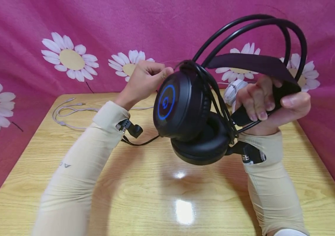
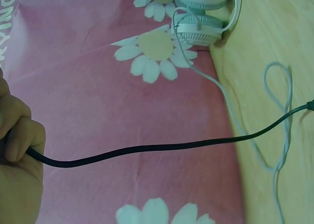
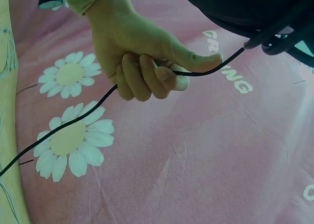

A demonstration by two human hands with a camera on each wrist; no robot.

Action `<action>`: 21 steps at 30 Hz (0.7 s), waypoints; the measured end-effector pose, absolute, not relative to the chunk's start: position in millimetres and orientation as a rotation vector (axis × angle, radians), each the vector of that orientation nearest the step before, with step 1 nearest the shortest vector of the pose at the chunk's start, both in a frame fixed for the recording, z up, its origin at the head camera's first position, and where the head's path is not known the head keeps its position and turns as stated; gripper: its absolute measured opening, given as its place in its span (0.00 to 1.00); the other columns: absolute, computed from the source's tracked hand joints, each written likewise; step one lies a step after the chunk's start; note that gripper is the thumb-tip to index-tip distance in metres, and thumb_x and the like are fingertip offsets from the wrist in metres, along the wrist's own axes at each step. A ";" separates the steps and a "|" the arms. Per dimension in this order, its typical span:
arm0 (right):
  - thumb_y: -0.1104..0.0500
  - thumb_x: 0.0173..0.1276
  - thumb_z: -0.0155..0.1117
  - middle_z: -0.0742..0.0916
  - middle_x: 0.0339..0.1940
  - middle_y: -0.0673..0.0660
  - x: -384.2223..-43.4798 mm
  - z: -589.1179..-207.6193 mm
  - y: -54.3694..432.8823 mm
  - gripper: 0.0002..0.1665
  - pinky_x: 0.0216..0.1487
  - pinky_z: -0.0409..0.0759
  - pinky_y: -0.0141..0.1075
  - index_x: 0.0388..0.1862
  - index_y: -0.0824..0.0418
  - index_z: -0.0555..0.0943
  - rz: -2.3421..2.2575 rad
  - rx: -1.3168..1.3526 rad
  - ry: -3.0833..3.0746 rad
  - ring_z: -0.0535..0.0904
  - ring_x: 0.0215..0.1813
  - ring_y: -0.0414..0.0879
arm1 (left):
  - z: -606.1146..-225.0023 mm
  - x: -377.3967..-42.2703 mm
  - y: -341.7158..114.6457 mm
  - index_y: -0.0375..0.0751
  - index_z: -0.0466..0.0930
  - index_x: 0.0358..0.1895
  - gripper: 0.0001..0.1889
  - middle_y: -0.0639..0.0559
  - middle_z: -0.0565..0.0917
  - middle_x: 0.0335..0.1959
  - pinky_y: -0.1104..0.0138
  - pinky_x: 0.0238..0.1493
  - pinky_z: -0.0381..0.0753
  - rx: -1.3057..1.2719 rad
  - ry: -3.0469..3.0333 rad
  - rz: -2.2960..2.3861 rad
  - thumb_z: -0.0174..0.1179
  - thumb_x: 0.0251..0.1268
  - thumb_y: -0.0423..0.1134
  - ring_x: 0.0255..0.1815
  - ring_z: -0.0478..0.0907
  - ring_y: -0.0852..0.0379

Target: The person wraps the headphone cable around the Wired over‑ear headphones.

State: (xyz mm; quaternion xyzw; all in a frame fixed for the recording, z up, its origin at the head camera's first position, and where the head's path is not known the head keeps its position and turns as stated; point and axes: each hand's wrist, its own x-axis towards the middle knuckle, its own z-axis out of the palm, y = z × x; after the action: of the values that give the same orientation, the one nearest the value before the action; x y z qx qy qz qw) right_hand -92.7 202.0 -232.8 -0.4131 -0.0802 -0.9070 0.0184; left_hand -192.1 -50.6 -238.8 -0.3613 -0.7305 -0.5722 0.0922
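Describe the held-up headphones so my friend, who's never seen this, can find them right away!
Look for the wooden table in front of the pink flowery cloth. Above the table, the person's right grip holds the headphones up. They're big and black with a blue ring, unlike the white ribbed thing behind them and the pale cable on the table.

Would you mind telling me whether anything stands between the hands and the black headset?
Nothing visible does: the right hand grips the headset directly, and the left hand holds its black cable. The white cable lies on the table, apart from both hands.
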 end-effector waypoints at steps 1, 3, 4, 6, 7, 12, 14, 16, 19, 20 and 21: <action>0.61 0.36 0.47 0.63 0.07 0.52 -93.2 -233.2 202.4 0.12 0.06 0.54 0.30 0.23 0.64 0.61 -2.833 -1.278 -0.242 0.54 0.04 0.40 | -240.8 -191.7 -49.2 0.43 0.72 0.12 0.27 0.67 0.64 0.12 0.71 0.21 0.53 -1.064 -2.161 -1.731 0.63 0.74 0.45 0.18 0.58 0.67; 0.61 0.36 0.47 0.64 0.07 0.53 -94.0 -233.7 203.4 0.11 0.06 0.54 0.30 0.21 0.63 0.61 -2.858 -1.265 -0.234 0.55 0.04 0.40 | -245.2 -191.1 -46.6 0.49 0.75 0.13 0.25 0.67 0.67 0.12 0.71 0.21 0.58 -1.034 -2.151 -1.792 0.60 0.74 0.30 0.18 0.61 0.66; 0.61 0.36 0.47 0.64 0.07 0.53 -94.5 -234.1 203.7 0.11 0.06 0.53 0.30 0.21 0.63 0.61 -2.875 -1.252 -0.234 0.55 0.04 0.41 | -247.5 -190.6 -45.5 0.50 0.78 0.14 0.24 0.66 0.69 0.12 0.71 0.22 0.60 -1.011 -2.150 -1.813 0.58 0.73 0.28 0.19 0.62 0.66; 0.61 0.36 0.47 0.64 0.06 0.54 -95.5 -234.7 203.8 0.10 0.06 0.52 0.30 0.19 0.64 0.60 -2.899 -1.237 -0.217 0.55 0.04 0.42 | -252.4 -190.1 -43.7 0.44 0.83 0.17 0.21 0.66 0.72 0.13 0.71 0.23 0.64 -0.988 -2.136 -1.876 0.57 0.73 0.28 0.20 0.65 0.66; 0.61 0.36 0.48 0.64 0.06 0.54 -96.0 -235.0 203.8 0.10 0.07 0.52 0.31 0.18 0.64 0.60 -2.903 -1.227 -0.212 0.55 0.04 0.42 | -254.8 -190.0 -42.8 0.40 0.84 0.20 0.19 0.66 0.74 0.13 0.71 0.23 0.66 -0.974 -2.134 -1.895 0.57 0.73 0.29 0.20 0.66 0.66; 0.61 0.37 0.48 0.64 0.05 0.55 -97.0 -234.9 203.2 0.09 0.07 0.51 0.31 0.16 0.64 0.59 -2.909 -1.206 -0.195 0.54 0.04 0.43 | -266.0 -190.8 -38.1 0.27 0.87 0.27 0.13 0.66 0.79 0.15 0.72 0.24 0.70 -0.948 -2.073 -1.995 0.56 0.70 0.25 0.20 0.70 0.68; 0.62 0.37 0.48 0.65 0.06 0.55 -96.7 -234.5 202.8 0.09 0.07 0.51 0.31 0.17 0.64 0.60 -2.927 -1.179 -0.219 0.54 0.04 0.43 | -270.2 -191.1 -35.9 0.35 0.87 0.23 0.15 0.66 0.80 0.15 0.73 0.24 0.70 -0.932 -2.037 -2.033 0.56 0.67 0.23 0.20 0.70 0.69; 0.62 0.38 0.47 0.64 0.06 0.55 -96.8 -234.1 202.1 0.09 0.06 0.51 0.31 0.19 0.65 0.60 -2.932 -1.170 -0.231 0.54 0.04 0.43 | -273.8 -190.7 -33.4 0.44 0.83 0.18 0.20 0.66 0.78 0.14 0.73 0.24 0.69 -0.922 -1.999 -2.095 0.55 0.63 0.20 0.20 0.69 0.69; 0.62 0.38 0.47 0.65 0.06 0.55 -96.5 -234.3 201.1 0.10 0.06 0.51 0.31 0.21 0.65 0.61 -2.941 -1.140 -0.252 0.54 0.04 0.43 | -282.2 -191.4 -29.6 0.52 0.80 0.15 0.26 0.67 0.77 0.14 0.74 0.25 0.69 -0.902 -1.941 -2.195 0.52 0.62 0.17 0.19 0.69 0.70; 0.62 0.38 0.47 0.65 0.06 0.55 -96.6 -234.6 200.8 0.10 0.06 0.51 0.31 0.21 0.66 0.61 -2.933 -1.144 -0.255 0.54 0.04 0.43 | -285.5 -192.0 -28.7 0.53 0.79 0.15 0.27 0.67 0.77 0.14 0.74 0.26 0.69 -0.915 -1.926 -2.194 0.52 0.61 0.16 0.20 0.69 0.70; 0.62 0.37 0.47 0.65 0.06 0.55 -96.8 -234.9 200.7 0.10 0.06 0.51 0.31 0.21 0.66 0.62 -2.932 -1.139 -0.256 0.54 0.04 0.43 | -289.0 -192.9 -28.3 0.54 0.78 0.15 0.26 0.68 0.76 0.15 0.74 0.27 0.69 -0.935 -1.921 -2.170 0.51 0.61 0.17 0.20 0.68 0.71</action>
State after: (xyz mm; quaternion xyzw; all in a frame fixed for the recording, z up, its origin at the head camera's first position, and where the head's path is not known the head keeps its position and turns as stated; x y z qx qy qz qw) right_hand -96.8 200.7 -234.9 -0.3609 -0.0810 -0.9291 -0.0069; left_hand -192.9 -28.3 -289.0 -0.3067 -0.6300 -0.7118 0.0479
